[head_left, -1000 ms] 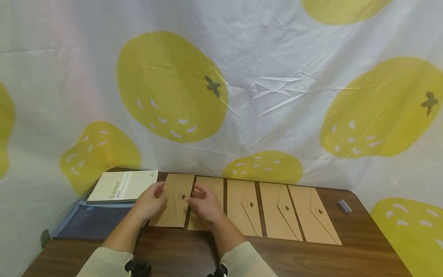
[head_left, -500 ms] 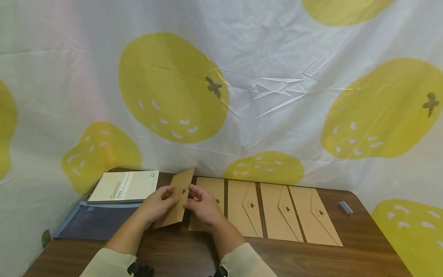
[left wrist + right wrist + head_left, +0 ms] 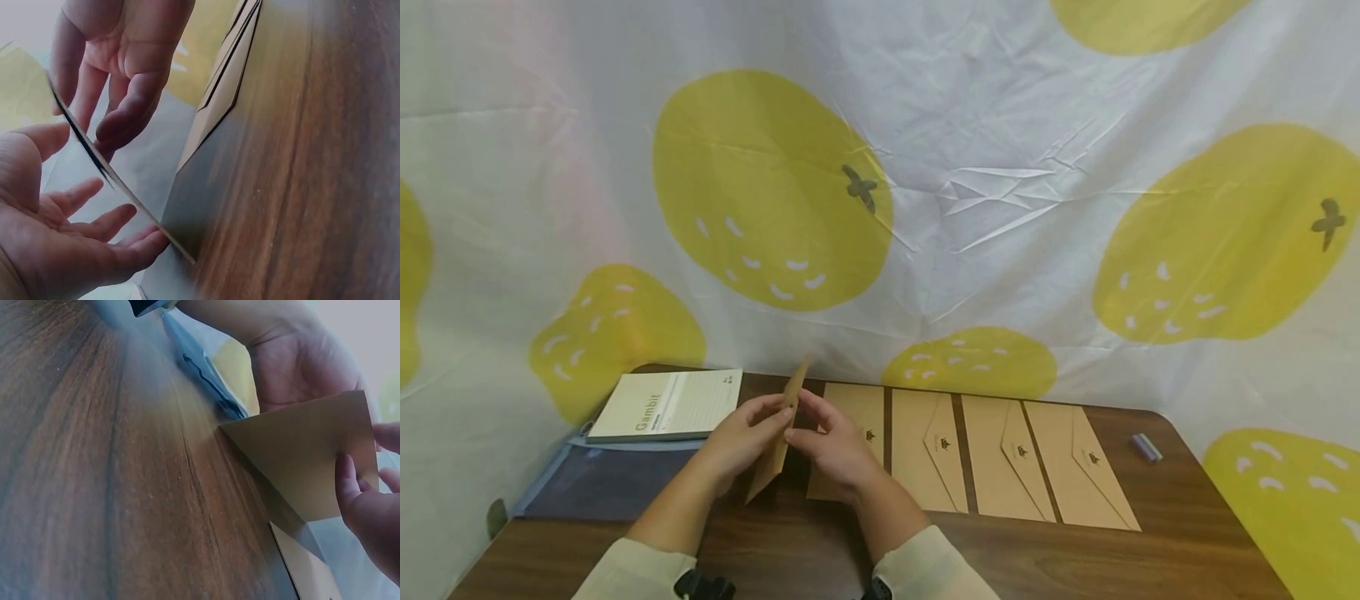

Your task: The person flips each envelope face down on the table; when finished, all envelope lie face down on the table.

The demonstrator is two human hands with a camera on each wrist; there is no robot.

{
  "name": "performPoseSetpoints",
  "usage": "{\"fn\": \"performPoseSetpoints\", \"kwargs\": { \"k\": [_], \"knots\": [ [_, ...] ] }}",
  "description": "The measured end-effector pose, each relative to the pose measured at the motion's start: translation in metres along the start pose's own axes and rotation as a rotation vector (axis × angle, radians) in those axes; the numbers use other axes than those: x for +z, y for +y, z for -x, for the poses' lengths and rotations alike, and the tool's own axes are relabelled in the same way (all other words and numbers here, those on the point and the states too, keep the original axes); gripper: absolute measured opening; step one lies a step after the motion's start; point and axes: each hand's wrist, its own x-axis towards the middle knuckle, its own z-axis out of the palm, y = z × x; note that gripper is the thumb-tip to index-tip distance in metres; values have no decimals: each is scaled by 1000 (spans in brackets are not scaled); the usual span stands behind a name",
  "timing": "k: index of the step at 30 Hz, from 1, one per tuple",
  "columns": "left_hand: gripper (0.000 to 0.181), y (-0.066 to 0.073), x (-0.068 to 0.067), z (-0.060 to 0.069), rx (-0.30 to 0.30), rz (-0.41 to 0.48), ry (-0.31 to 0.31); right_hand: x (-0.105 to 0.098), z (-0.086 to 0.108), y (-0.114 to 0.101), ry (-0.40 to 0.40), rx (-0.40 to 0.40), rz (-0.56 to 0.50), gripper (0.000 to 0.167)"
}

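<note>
The right hand [image 3: 841, 442] is pinching a tilted, rectangular tan paper envelope [image 3: 294, 456] over the brown wooden surface [image 3: 790, 550]; the loosely spread left hand [image 3: 741, 440] is touching it. Only the right wrist view is showing its face broadside.

Leftmost envelope [image 3: 774, 457] turned: broad face showing 1 s ago, now nearly edge-on in head view. Left grip [image 3: 741, 437] and right grip [image 3: 835, 446] moved closer together. Neighbouring envelope's crown print [image 3: 870, 436] now uncovered.

five envelopes [image 3: 771, 467]; one notebook [image 3: 688, 403]; one pouch [image 3: 610, 479]; one small object [image 3: 1147, 447]
</note>
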Motion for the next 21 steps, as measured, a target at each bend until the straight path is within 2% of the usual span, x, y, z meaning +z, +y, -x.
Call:
{"fn": "performPoseSetpoints", "kwargs": {
  "k": [6,8,15,21],
  "knots": [
    [68,2,1,-1,-6,91,-24,4,0,0,-61,18,-113,70],
    [66,4,0,0,-6,96,-18,5,0,1,-74,20,-139,71],
    [54,8,-4,0,-11,193,35,7,0,3,-87,61,-120,72],
    [52,9,-4,2,6,247,45,5,2,7,-81,131,-123,76]
  ]
}}
